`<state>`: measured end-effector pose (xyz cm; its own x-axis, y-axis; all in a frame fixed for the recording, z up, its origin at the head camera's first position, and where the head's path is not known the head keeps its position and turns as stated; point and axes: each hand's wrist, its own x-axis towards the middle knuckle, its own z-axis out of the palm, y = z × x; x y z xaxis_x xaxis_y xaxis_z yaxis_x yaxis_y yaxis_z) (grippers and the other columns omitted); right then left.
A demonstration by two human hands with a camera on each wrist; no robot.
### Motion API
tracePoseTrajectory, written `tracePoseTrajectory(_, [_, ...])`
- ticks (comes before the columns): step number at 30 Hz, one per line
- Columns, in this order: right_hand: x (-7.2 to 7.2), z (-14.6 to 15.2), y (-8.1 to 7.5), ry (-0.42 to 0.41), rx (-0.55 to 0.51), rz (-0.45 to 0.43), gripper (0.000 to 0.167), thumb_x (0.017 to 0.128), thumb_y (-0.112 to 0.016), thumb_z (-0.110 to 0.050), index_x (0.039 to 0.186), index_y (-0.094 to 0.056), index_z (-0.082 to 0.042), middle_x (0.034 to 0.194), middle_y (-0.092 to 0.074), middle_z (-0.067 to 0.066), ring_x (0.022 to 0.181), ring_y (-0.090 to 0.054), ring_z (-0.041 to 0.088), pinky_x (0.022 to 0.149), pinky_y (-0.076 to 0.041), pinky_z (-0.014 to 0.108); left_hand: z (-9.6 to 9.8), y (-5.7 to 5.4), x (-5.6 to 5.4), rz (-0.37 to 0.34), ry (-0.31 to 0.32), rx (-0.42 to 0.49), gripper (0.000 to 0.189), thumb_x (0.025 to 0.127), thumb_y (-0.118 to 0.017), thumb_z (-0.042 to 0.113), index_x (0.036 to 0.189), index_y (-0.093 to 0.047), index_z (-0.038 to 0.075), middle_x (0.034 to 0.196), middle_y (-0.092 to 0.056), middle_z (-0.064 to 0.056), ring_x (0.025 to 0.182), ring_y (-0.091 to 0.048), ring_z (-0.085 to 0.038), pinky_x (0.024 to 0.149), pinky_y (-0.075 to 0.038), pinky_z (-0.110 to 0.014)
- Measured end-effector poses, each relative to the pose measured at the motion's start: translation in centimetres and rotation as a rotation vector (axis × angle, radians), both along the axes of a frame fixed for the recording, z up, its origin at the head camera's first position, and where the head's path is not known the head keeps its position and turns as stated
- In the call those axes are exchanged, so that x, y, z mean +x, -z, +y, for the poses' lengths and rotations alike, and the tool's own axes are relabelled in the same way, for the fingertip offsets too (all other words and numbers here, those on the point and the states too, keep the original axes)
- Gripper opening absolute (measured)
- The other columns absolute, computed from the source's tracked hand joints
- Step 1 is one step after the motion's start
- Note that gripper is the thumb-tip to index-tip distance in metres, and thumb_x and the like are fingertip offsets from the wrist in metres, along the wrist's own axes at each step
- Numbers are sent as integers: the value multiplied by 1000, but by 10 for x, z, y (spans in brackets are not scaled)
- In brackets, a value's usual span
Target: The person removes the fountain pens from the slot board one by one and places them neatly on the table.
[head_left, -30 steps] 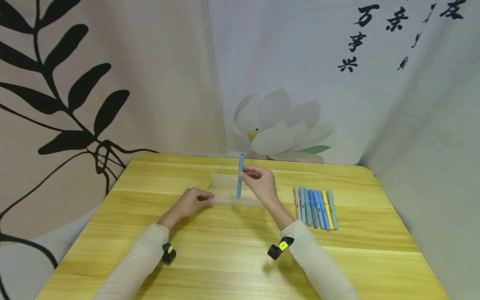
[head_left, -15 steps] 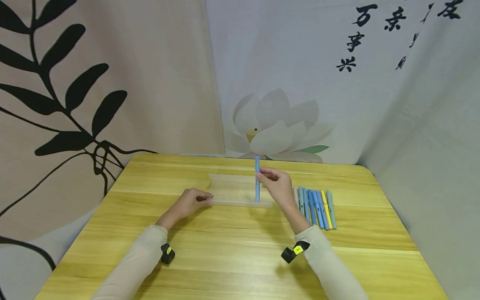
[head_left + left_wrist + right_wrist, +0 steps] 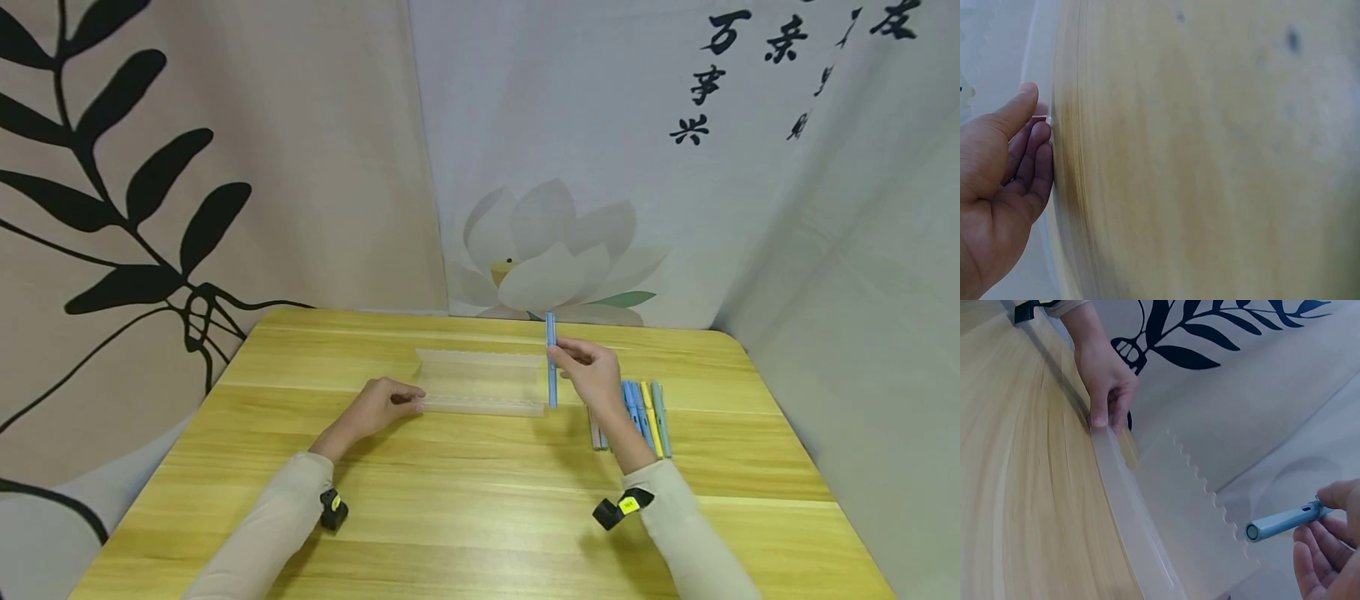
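Note:
A frosted see-through pen rack [image 3: 480,382] with scalloped edges lies mid-table. My left hand [image 3: 384,407] pinches its near left corner; in the left wrist view the thumb [image 3: 1021,107] lies along the rack's edge and the other fingers curl beneath. In my right hand [image 3: 596,379] a blue pen [image 3: 552,390] is pinched near its middle between thumb and fingers. It stands nearly upright just past the rack's right end in the head view. From the right wrist, the pen's round end [image 3: 1252,532] points toward the rack's scalloped edge [image 3: 1210,490].
To the right lies a row of several capped pens, among them a yellow pen [image 3: 652,417] and a green pen [image 3: 662,417]; my right hand and wrist hide part of the row. The wooden table [image 3: 450,500] meets a printed cloth backdrop [image 3: 337,167] behind.
My right hand has carried the upright blue pen rightward along the rack, from near its middle to past its right end. The left hand has stayed on the corner.

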<state>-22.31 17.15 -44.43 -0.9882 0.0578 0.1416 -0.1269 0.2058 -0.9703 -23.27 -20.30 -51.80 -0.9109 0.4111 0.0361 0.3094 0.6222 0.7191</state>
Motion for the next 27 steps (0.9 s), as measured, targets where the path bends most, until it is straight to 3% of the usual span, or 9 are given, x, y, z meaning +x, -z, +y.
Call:
tracePoseTrajectory(6, [-1,23,3,42,23,-3,44,94,-76,-36,122,-73,-3,108,-74,9,89,-70,8,84,-61,40,0,0,0,-7,-13,-7,34,97,-72,26,125,-74,7,113,-76,-6,100,-70,-17,87,-59,-38])
tracePoseTrajectory(17, [4,60,2,76,92,-64,53,95,-73,-43,130,-69,-4,122,-71,14,93,-68,3,83,-60,28,1,1,1,-17,-17,11,33,97,-73,25,125,-74,7,113,-76,-5,99,-69,-17,87,-59,-39])
tracePoseTrajectory(27, [9,92,10,144,142,-160,57,96,-70,-48,135,-67,-5,118,-71,5,91,-68,6,88,-60,35,0,3,-1,-5,3,24,34,98,-72,25,126,-74,6,113,-76,-5,99,-70,-17,88,-59,-39])
